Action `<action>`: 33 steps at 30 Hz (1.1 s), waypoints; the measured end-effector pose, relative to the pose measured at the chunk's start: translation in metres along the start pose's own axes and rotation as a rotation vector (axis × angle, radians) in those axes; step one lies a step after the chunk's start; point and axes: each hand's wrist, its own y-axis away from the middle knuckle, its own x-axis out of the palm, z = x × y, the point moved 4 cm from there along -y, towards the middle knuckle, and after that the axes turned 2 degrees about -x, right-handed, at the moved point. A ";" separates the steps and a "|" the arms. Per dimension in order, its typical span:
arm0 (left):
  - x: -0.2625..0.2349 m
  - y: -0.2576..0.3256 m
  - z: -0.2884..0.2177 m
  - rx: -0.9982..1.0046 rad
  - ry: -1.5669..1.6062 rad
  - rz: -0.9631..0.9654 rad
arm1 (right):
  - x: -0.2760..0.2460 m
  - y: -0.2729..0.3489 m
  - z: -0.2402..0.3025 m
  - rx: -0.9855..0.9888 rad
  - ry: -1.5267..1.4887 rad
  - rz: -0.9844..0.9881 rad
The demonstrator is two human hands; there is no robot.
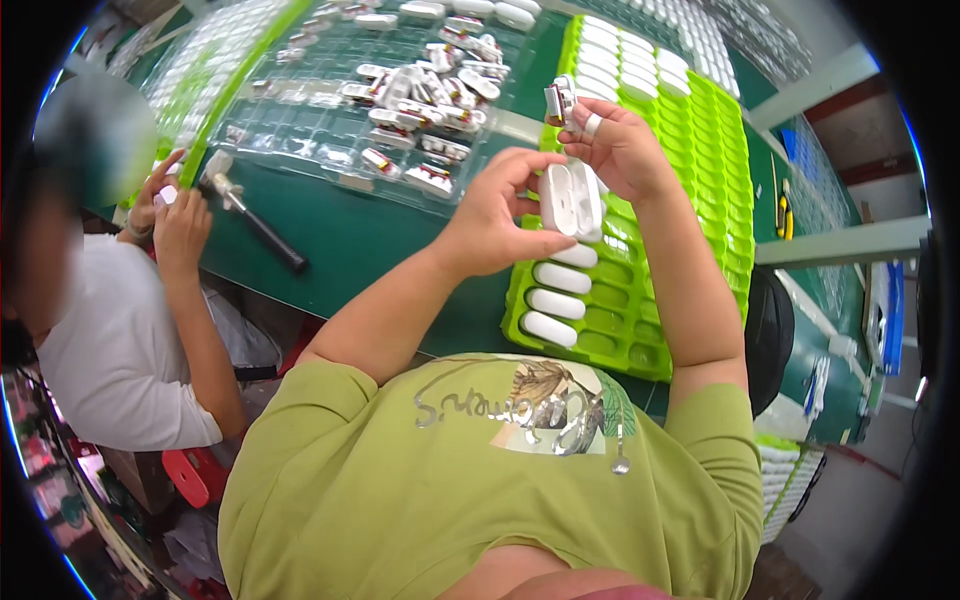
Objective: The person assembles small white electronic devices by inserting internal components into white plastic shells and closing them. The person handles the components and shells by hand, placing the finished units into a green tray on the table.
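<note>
Fingers of both hands (495,215) (622,150) gripping one white case (570,200); three more in green tray (690,180).

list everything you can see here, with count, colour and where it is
white case shell: one, white, held up between both hands over the tray
small metal-and-white part: one, in the right hand's fingertips
green tray: one, bright green, on the table to the right
white oval pieces: three in the tray's near column, more at its far end
clear blister tray: one, transparent, far left of the table
loose small parts: many, white and metallic, on the clear tray
hammer-like tool: one, black handle, on the green table
co-worker: one, white shirt, at left
left hand: grips the shell
right hand: holds the small part
</note>
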 end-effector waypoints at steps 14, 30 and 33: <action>0.000 -0.002 0.003 -0.114 0.649 0.350 | -0.003 0.087 -0.019 -0.248 0.164 0.101; 0.008 0.000 -0.007 0.048 0.028 0.389 | -0.006 0.092 -0.017 -0.161 0.275 0.069; 0.006 0.000 -0.006 0.049 -0.112 0.303 | -0.012 0.090 -0.012 -0.285 0.251 0.011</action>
